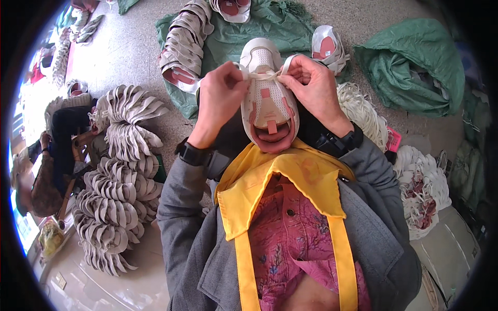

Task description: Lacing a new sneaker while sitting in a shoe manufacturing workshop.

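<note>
A cream and pink shoe upper (266,107) rests on my lap, its toe pointing away from me and its pink-lined opening near the yellow apron (306,163). Across its front part runs a white shoelace (262,76). My left hand (222,97) pinches one side of the lace between thumb and fingers, just left of the shoe. On the other side my right hand (315,89) pinches the lace too, with a loop of it standing up by the fingertips. Where the lace passes into the eyelets is too small to make out.
Stacks of nested off-white shoe uppers (116,207) stand at my left, another row (188,39) ahead. Bundles of white laces (363,111) lie at my right, near a pink box (393,139). A green sack (410,67) stands far right. Another person's dark-clothed arm (72,124) shows at far left.
</note>
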The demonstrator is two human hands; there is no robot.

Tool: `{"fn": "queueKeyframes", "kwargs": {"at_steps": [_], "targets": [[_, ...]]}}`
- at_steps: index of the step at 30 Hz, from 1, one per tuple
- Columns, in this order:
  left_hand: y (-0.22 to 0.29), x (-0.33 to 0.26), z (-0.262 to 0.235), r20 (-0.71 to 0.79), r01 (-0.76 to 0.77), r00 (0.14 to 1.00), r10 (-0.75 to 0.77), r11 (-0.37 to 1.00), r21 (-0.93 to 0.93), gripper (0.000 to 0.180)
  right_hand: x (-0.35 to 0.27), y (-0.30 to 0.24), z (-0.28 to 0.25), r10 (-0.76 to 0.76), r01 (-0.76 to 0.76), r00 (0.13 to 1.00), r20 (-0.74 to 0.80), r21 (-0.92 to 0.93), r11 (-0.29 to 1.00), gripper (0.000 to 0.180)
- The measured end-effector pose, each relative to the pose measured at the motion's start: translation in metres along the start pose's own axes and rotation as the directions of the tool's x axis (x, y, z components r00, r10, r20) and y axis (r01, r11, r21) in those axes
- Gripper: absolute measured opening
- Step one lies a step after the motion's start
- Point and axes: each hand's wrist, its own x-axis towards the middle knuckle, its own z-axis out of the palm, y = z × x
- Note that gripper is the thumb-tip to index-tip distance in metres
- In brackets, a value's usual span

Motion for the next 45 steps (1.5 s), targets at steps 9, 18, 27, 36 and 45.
{"fn": "queueKeyframes", "kwargs": {"at_steps": [9,18,27,36,45], "targets": [[0.004,-0.020,0.013,-0.201,-0.121,0.971,0.132,0.990,0.066,0.023,-0.011,-0.020,-0.004,-0.293,0.279,0.956,-0.005,-0.282,0.918,0.030],[0.023,-0.034,0.013,-0.087,-0.241,0.963,0.255,0.960,0.142,0.031,-0.019,-0.035,0.000,-0.243,0.293,0.956,0.164,-0.557,0.777,0.019],[0.023,-0.033,0.022,-0.124,-0.236,0.945,0.303,0.894,0.380,0.031,-0.008,-0.031,0.001,-0.232,0.342,0.938,0.255,-0.600,0.723,0.015],[0.022,-0.036,0.023,-0.123,-0.220,0.944,0.308,0.859,0.462,0.034,-0.013,-0.020,0.002,-0.332,0.341,0.938,0.102,-0.444,0.829,0.013],[0.013,-0.041,0.031,-0.148,-0.242,0.935,0.322,0.885,0.397,0.021,-0.020,-0.023,-0.002,-0.424,0.500,0.864,0.270,-0.556,0.664,0.021]]}}
